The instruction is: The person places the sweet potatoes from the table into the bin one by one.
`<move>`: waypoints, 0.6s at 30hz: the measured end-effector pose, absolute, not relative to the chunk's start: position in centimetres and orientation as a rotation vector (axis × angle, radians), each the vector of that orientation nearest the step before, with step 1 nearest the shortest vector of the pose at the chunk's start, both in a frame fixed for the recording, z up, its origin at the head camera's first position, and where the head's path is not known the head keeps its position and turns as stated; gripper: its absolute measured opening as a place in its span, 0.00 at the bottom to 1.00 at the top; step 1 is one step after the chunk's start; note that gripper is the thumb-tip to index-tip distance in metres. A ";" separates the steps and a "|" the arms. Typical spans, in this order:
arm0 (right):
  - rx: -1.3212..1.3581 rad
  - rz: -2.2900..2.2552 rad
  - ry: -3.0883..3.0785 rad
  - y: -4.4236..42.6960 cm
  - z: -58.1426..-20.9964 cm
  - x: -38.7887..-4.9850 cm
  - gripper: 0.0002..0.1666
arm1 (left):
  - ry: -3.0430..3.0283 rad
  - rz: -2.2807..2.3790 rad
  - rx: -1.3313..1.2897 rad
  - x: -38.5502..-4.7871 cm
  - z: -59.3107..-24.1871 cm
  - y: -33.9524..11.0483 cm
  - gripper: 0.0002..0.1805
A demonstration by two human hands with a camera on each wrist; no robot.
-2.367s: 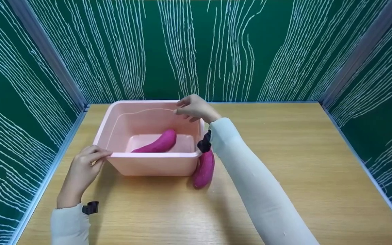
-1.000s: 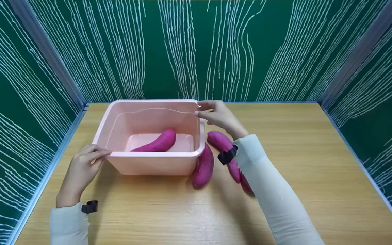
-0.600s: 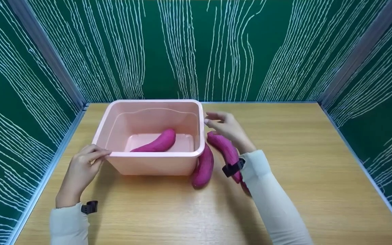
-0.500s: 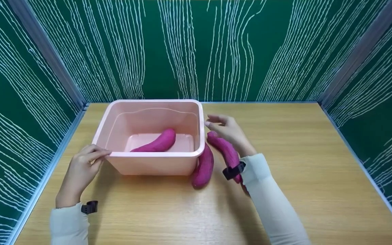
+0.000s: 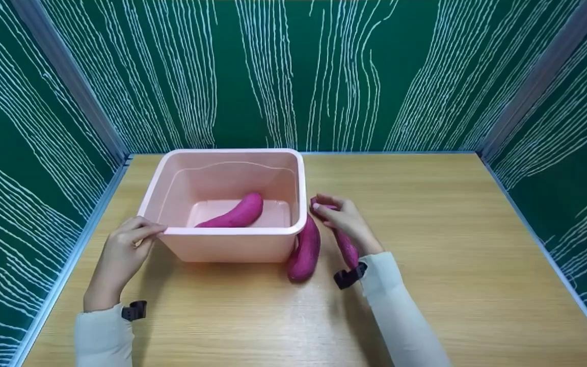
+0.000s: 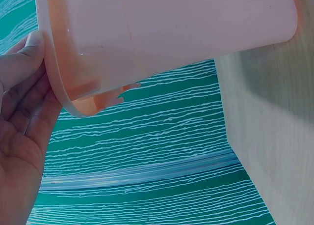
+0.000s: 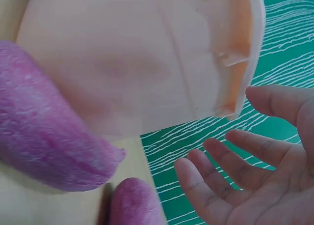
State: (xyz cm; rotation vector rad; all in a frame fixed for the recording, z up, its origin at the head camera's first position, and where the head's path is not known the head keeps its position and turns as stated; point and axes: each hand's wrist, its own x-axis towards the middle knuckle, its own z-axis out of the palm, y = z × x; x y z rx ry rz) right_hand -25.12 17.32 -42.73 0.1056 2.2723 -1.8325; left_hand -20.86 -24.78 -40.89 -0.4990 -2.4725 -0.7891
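Observation:
A pink plastic tub [image 5: 232, 245] stands on the left half of the table, with one purple sweet potato [image 5: 242, 211] lying inside. My left hand [image 5: 125, 250] pinches the tub's near left corner rim; the left wrist view shows thumb and fingers [image 6: 24, 87] on the rim [image 6: 54, 63]. Against the tub's right side lies a second sweet potato [image 5: 304, 255]. My right hand [image 5: 347, 221] is over a third one [image 5: 345, 248], covering part of it. In the right wrist view the right hand [image 7: 260, 171] has its fingers spread and apart from the sweet potatoes [image 7: 49, 126].
The wooden table [image 5: 426, 229] is enclosed by green walls [image 5: 400, 76] with white wavy lines. Metal profiles [image 5: 543, 71] run along the corners and the table edges.
My right hand has left the tub's far right corner and come down and nearer, over the third sweet potato. The left hand stays at the rim. A fourth sweet potato seen earlier is now hidden.

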 end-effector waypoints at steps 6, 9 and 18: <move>0.095 -1.816 2.267 17.4 -44.8 -24.8 0.31 | -2.484 -0.798 -0.492 -20.8 -40.8 -24.7 0.12; 0.092 -1.813 2.285 17.4 -45.8 -24.7 0.32 | -2.503 -0.807 -0.479 -20.7 -40.7 -24.7 0.12; 0.211 -1.855 2.242 17.2 -48.5 -24.1 0.36 | -2.508 -0.823 -0.476 -20.7 -40.8 -24.8 0.13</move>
